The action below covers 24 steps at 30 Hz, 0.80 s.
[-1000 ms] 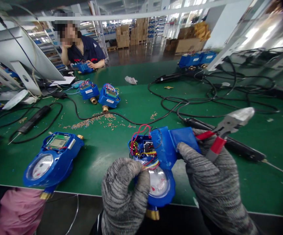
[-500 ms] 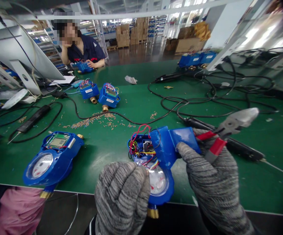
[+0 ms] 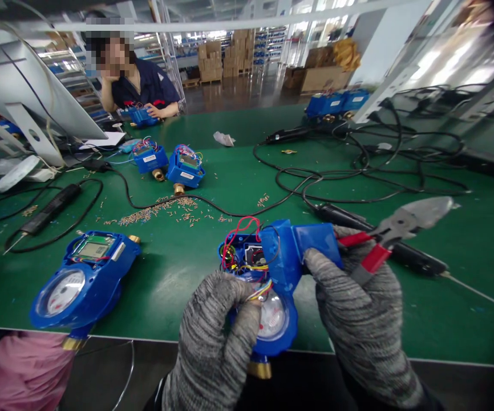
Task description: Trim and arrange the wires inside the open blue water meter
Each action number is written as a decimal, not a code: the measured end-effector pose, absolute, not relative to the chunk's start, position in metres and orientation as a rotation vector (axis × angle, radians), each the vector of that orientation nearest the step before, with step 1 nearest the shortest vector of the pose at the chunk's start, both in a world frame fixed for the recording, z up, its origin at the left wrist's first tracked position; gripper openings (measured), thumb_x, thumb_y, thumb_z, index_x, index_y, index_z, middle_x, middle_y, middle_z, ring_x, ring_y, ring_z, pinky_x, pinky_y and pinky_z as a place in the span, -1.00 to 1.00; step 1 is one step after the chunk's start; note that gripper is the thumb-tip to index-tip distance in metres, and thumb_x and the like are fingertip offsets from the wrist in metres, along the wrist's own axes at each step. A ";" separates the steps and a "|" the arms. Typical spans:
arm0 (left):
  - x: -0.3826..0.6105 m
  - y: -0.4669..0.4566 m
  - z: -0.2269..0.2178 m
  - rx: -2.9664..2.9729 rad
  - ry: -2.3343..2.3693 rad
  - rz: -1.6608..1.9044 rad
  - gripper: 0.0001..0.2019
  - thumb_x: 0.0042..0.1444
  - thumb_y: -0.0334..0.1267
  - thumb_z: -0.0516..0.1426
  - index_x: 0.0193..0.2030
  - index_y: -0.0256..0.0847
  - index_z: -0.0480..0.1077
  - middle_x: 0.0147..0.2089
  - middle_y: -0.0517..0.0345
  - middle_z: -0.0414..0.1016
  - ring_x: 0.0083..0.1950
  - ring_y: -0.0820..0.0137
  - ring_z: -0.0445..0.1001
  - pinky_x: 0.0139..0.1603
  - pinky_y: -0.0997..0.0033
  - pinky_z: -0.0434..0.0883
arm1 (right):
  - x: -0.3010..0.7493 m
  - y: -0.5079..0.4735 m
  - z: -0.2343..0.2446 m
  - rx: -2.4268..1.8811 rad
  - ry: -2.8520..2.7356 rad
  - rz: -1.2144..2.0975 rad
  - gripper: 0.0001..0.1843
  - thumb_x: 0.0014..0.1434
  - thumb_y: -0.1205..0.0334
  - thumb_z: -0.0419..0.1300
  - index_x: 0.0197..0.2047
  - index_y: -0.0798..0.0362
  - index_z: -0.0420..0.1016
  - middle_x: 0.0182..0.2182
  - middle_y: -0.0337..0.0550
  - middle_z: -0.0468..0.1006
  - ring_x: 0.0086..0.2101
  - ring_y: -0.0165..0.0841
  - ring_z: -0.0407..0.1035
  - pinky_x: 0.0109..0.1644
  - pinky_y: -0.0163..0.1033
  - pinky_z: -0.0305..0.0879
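Observation:
A blue water meter (image 3: 287, 331) lies tilted at the bench's front edge, its electronics compartment open. My left hand (image 3: 217, 337), in a grey knitted glove, is closed with thumb and fingertips on a bundle of coloured wires (image 3: 262, 290) above the round dial (image 3: 272, 319). My right hand (image 3: 364, 302), gloved alike, grips a blue plastic cover (image 3: 318, 242) beside the compartment. The same hand also holds red-handled cutting pliers (image 3: 405, 222), jaws pointing up and right. Red wires (image 3: 241, 222) loop out of the compartment.
Another meter (image 3: 82, 279) lies at left, near a pink sleeve (image 3: 31, 365). Small screws (image 3: 157, 211) are scattered mid-bench. Two electric screwdrivers (image 3: 52, 211) (image 3: 418, 260) trail black cables. Two more meters (image 3: 186, 168) (image 3: 148, 157) stand behind. A person (image 3: 144, 85) sits across the bench.
My left hand has turned and opened from a curled fist pose into a pinch on the coloured wires. The right hand keeps the cover and pliers. The whole view has shifted slightly.

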<state>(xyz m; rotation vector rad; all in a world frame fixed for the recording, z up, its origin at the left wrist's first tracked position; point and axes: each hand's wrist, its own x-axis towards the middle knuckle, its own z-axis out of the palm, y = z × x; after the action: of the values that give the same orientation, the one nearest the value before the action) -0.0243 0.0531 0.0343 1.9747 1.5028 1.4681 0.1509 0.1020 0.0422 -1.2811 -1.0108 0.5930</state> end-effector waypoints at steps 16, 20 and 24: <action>-0.029 0.065 0.041 0.899 0.873 1.324 -0.92 0.07 -0.19 0.36 -0.34 -0.10 0.62 -0.37 0.24 0.57 -0.30 0.44 0.50 -0.22 0.53 0.48 | 0.157 0.111 0.048 -1.251 -0.953 0.797 -0.70 -0.04 0.10 0.47 -0.19 -0.17 0.62 -0.33 -0.32 0.62 -0.34 -0.30 0.52 -0.24 -0.24 0.55; -0.033 0.066 0.038 0.896 0.834 1.321 -0.96 0.11 -0.24 0.33 -0.28 -0.07 0.65 -0.34 0.22 0.61 -0.28 0.41 0.55 -0.20 0.49 0.51 | 0.156 0.111 0.053 -1.282 -0.961 0.781 -0.73 -0.05 0.12 0.46 -0.22 -0.15 0.62 -0.34 -0.27 0.62 -0.34 -0.22 0.52 -0.24 -0.15 0.56; -0.034 0.066 0.036 0.888 0.863 1.362 -0.94 0.09 -0.28 0.33 -0.28 -0.07 0.66 -0.28 0.19 0.66 -0.22 0.35 0.60 -0.13 0.44 0.56 | 0.155 0.111 0.056 -1.277 -1.020 0.768 -0.76 -0.02 0.12 0.44 -0.23 -0.15 0.60 -0.36 -0.25 0.62 -0.35 -0.16 0.53 -0.27 -0.08 0.58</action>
<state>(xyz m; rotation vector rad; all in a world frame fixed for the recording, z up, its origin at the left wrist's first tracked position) -0.0338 0.0656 0.0360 0.8884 0.8634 1.3624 0.1550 0.1110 0.0559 -1.2770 -1.0196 0.7680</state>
